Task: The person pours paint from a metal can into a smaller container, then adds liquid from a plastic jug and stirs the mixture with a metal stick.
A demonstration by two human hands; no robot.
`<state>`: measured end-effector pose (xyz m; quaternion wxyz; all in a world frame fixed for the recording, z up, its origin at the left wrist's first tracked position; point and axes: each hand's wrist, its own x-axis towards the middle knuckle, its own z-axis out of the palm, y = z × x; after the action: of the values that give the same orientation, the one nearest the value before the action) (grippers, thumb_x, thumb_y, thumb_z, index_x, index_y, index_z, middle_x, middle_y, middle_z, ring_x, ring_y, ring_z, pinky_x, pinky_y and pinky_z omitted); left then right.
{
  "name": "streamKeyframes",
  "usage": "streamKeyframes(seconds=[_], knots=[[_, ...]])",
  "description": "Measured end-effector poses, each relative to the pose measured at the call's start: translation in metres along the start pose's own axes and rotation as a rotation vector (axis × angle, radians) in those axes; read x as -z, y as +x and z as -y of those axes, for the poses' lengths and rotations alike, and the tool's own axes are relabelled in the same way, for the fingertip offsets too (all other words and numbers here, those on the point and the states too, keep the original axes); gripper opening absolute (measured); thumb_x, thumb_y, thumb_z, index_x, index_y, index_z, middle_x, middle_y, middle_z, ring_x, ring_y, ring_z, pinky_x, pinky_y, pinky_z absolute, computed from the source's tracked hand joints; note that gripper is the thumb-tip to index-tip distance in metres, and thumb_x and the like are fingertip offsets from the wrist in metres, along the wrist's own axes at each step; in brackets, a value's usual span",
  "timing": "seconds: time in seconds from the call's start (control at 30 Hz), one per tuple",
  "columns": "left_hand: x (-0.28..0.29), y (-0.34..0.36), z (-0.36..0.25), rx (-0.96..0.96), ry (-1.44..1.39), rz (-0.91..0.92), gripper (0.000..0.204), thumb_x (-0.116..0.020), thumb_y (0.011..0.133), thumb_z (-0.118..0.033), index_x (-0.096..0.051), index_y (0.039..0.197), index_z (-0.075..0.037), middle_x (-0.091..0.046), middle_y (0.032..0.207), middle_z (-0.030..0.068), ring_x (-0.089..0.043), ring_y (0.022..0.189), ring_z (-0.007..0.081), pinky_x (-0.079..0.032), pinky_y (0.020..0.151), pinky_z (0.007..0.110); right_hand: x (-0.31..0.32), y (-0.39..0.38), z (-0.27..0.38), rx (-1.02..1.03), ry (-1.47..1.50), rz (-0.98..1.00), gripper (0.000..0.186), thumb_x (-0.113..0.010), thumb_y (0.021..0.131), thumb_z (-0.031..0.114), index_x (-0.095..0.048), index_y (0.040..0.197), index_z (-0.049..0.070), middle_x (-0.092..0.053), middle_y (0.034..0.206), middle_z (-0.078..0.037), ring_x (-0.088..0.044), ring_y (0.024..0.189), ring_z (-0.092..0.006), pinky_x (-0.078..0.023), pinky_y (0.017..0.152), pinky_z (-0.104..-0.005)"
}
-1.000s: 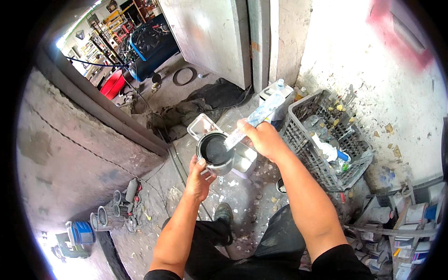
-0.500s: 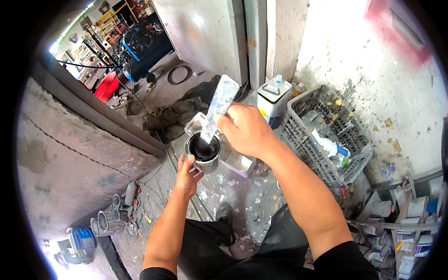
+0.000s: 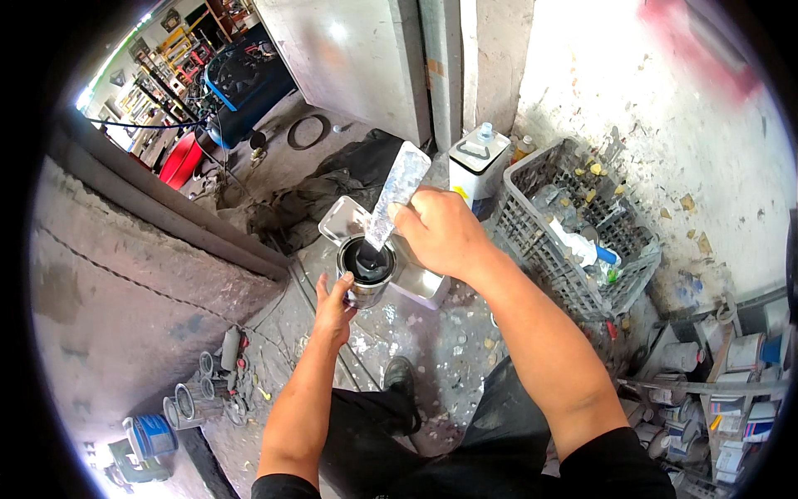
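Note:
My left hand (image 3: 334, 308) holds a round open metal can (image 3: 366, 293) with dark, glossy liquid inside. My right hand (image 3: 428, 233) grips a flat, pale, paint-smeared stirring blade (image 3: 402, 181) whose lower end is down in the can, angled from upper right to lower left. Behind the can lies an open rectangular metal container (image 3: 420, 281), with a light lid or tray (image 3: 339, 218) at its upper left.
At right are a white rectangular tin (image 3: 474, 183), a grey plastic crate (image 3: 515, 200) of scraps and a rack of cans (image 3: 736, 391). A concrete wall (image 3: 133, 291) and used cans (image 3: 187, 399) are at left. A doorway shows a red basin (image 3: 179, 162) and dark cloth (image 3: 299, 200).
Since a second ago my right hand has swung up and left, so the blade stands steeper in the can. The can sits slightly farther left, still in my left hand.

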<state>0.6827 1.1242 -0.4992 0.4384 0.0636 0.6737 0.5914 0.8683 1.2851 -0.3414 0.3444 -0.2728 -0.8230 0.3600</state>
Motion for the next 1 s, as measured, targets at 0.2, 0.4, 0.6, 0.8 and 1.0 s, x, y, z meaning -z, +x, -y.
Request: streamKeyframes(seconds=[0.2, 0.4, 0.6, 0.8, 1.0], knots=[[-0.015, -0.005, -0.003, -0.023, 0.037, -0.047, 0.11, -0.079, 0.073, -0.04, -0.007, 0.152, -0.013, -0.033, 0.143, 0.0239, -0.039, 0.125, 0.0389, -0.03, 0.104, 0.055, 0.005, -0.011, -0.016, -0.004, 0.06, -0.023, 0.034, -0.057, 0.089, 0.026, -0.061, 0.079, -0.006, -0.062, 0.075, -0.026, -0.061, 0.072, -0.0426, -0.048, 0.066, -0.0444], [-0.022, -0.009, -0.004, -0.025, 0.115, -0.102, 0.112, -0.08, 0.071, -0.04, -0.008, 0.151, -0.011, -0.034, 0.143, 0.0256, -0.041, 0.126, 0.0379, -0.033, 0.102, 0.054, 0.014, -0.016, -0.018, -0.07, 0.039, 0.006, 0.033, -0.056, 0.09, 0.026, -0.061, 0.084, -0.006, -0.063, 0.08, -0.026, -0.061, 0.077, -0.0422, -0.048, 0.07, -0.045], [-0.04, -0.019, -0.005, 0.01, 0.189, -0.156, 0.116, -0.081, 0.07, -0.039, -0.006, 0.151, -0.004, -0.035, 0.141, 0.0292, -0.043, 0.126, 0.0383, -0.035, 0.103, 0.048, 0.02, -0.023, -0.029, -0.08, 0.008, 0.015, 0.023, -0.054, 0.089, 0.022, -0.061, 0.09, 0.0, -0.065, 0.087, -0.025, -0.062, 0.083, -0.0444, -0.049, 0.074, -0.0514], [-0.04, 0.004, 0.004, -0.029, 0.37, -0.251, 0.119, -0.081, 0.065, -0.042, -0.01, 0.15, 0.003, -0.036, 0.142, 0.0298, -0.044, 0.128, 0.036, -0.039, 0.103, 0.043, 0.016, -0.032, -0.045, -0.047, 0.045, -0.062, 0.035, -0.055, 0.091, 0.026, -0.059, 0.078, -0.007, -0.061, 0.079, -0.029, -0.061, 0.076, -0.0458, -0.047, 0.07, -0.0496], [-0.055, 0.005, -0.001, -0.051, 0.628, -0.39, 0.12, -0.082, 0.063, -0.044, -0.014, 0.15, 0.003, -0.032, 0.144, 0.0314, -0.044, 0.128, 0.0376, -0.04, 0.102, 0.047, 0.018, -0.041, -0.059, -0.04, 0.025, -0.099, 0.036, -0.055, 0.091, 0.027, -0.058, 0.076, -0.007, -0.061, 0.078, -0.029, -0.06, 0.075, -0.0464, -0.048, 0.069, -0.0499]])
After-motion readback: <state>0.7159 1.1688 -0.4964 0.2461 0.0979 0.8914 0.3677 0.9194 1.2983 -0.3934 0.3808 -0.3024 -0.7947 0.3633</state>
